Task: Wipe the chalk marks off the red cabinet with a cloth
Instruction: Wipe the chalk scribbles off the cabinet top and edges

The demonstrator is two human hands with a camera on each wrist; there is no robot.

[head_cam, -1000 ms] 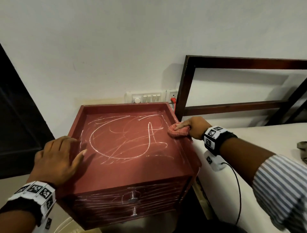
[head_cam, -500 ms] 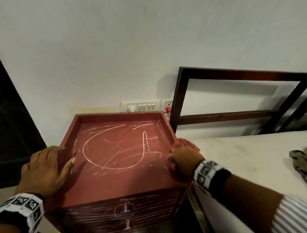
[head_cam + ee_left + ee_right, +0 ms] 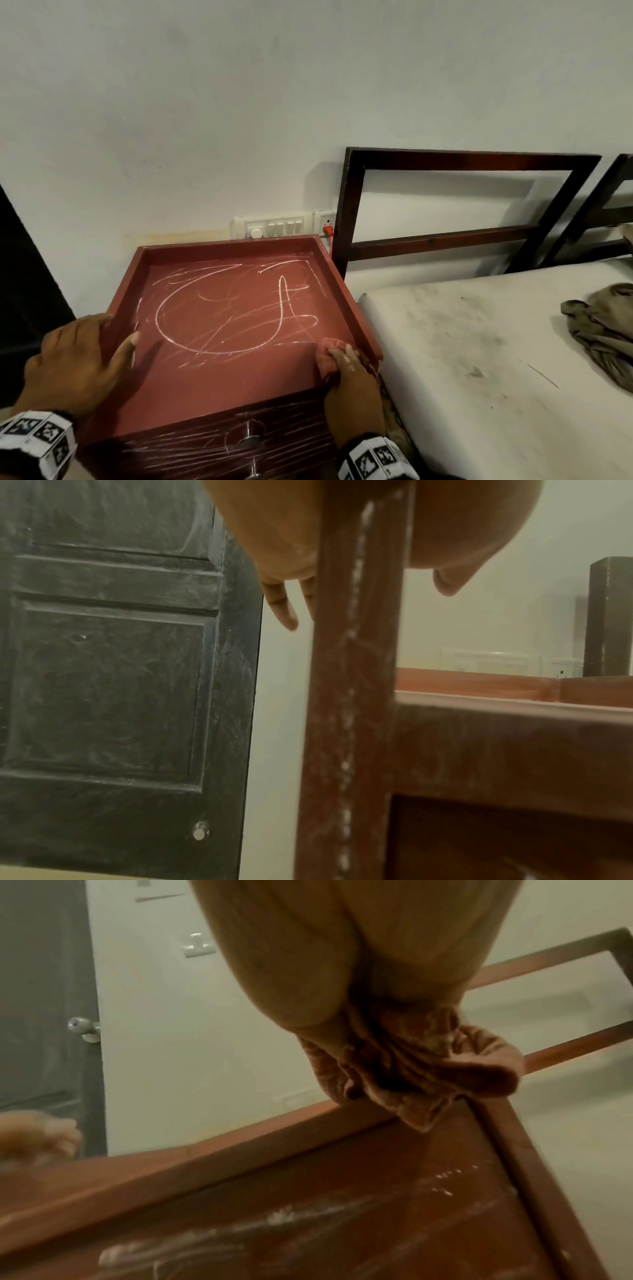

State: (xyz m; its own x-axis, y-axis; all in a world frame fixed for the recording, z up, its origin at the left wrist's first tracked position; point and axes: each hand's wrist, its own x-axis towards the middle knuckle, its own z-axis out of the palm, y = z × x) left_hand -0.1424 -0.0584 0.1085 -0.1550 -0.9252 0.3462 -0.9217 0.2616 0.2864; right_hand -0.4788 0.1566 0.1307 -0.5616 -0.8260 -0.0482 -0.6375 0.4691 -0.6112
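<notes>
The red cabinet (image 3: 219, 370) has a rimmed top covered in white chalk marks (image 3: 219, 308), with more on its drawer front (image 3: 191, 445). My right hand (image 3: 349, 373) grips a pink cloth (image 3: 329, 356) and holds it on the top near the front right corner, beside the right rim. In the right wrist view the cloth (image 3: 424, 1069) bunches under my fingers. My left hand (image 3: 78, 359) rests over the left rim of the cabinet, fingers straight outside, thumb inside on the top. The left wrist view shows that rim (image 3: 356, 669) running between thumb and fingers.
A white mattress (image 3: 479, 359) lies right against the cabinet, with a crumpled olive cloth (image 3: 603, 329) on it. A dark wooden bed frame (image 3: 462, 205) and a switch panel (image 3: 274, 226) stand at the wall behind. A dark door (image 3: 120, 669) is to the left.
My right hand has drawn the cloth from the back right of the top toward the front right corner. The left hand has stayed on the left rim. The view has shifted.
</notes>
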